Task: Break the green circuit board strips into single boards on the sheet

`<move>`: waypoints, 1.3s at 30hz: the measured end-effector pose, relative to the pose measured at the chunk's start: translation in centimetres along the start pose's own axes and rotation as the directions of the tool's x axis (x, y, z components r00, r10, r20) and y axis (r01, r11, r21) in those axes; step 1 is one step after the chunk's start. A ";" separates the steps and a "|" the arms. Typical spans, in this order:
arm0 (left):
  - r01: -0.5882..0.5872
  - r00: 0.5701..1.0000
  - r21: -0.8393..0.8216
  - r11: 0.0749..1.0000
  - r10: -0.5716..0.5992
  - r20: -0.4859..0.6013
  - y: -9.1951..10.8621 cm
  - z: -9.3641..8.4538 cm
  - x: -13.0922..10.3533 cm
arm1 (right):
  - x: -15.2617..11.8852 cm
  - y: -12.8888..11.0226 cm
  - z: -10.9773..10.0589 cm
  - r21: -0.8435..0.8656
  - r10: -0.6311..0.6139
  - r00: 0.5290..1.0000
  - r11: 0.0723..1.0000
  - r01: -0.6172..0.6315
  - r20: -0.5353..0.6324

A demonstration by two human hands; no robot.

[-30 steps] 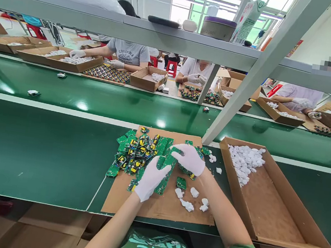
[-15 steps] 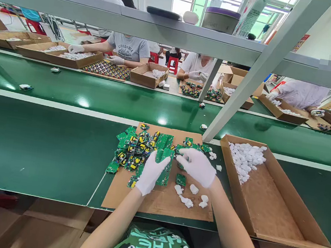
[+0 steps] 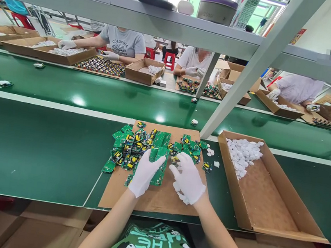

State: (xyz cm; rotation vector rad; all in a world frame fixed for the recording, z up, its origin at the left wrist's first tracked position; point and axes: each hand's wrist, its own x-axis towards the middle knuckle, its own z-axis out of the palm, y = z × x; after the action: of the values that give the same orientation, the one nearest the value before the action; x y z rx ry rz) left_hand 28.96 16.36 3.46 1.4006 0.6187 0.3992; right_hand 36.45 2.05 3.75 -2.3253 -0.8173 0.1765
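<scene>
My left hand [image 3: 144, 174], in a white glove, is closed on a green circuit board [image 3: 163, 153], its thumb lying across the front. More flat green boards [image 3: 157, 176] lie behind and below it. My right hand [image 3: 188, 180], also gloved, is bent to the right of it. A small circuit board with a yellow part [image 3: 174, 159] shows blurred at its fingertips. White pieces [image 3: 184, 198] lie partly hidden under the right hand. A heap of circuit boards with yellow parts [image 3: 132, 148] lies to the left on a cardboard sheet [image 3: 153, 203].
To the right stands a shallow cardboard box [image 3: 286, 191] with white pieces [image 3: 243, 154] at its far end. A slanted grey post [image 3: 240, 81] rises behind the sheet. Beyond the green belt [image 3: 109, 101], several gloved co-workers sit by boxes. One board [image 3: 207, 167] lies beside the sheet.
My right hand has moved down and slightly left, now with a small board at its fingertips. A board has appeared at the sheet's right edge. My left hand keeps its hold.
</scene>
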 end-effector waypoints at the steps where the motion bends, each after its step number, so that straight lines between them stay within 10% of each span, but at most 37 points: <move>1: 0.001 1.000 0.009 1.000 -0.001 0.001 0.0 -0.1 -0.1 | 0.1 -0.2 -0.1 0.107 -0.028 0.998 0.994 0.034 -0.055; 9: -0.054 0.997 0.132 0.990 0.046 0.057 -0.3 0.3 -0.8 | 2.1 -0.4 0.1 0.638 0.056 0.987 0.757 -0.140 0.150; 19: -0.019 0.988 -0.192 0.981 0.047 0.144 -0.3 -1.4 -0.8 | 1.4 0.7 -1.9 0.713 0.088 0.994 0.693 -0.111 0.069; 34: -0.082 0.995 0.030 0.996 0.084 -0.048 -0.9 -0.4 -1.2 | 1.0 -0.7 0.0 0.301 0.083 0.946 0.954 0.016 -0.313; 39: -0.052 0.997 -0.023 0.998 0.051 -0.059 -1.1 -0.7 -0.8 | 2.6 0.5 0.0 0.609 0.199 0.948 0.793 -0.006 -0.250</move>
State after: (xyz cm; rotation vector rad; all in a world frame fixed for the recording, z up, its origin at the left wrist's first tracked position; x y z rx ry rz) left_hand 27.76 16.28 2.48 1.3877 0.6238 0.4886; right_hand 38.77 3.37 3.64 -1.7237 -0.3930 0.1019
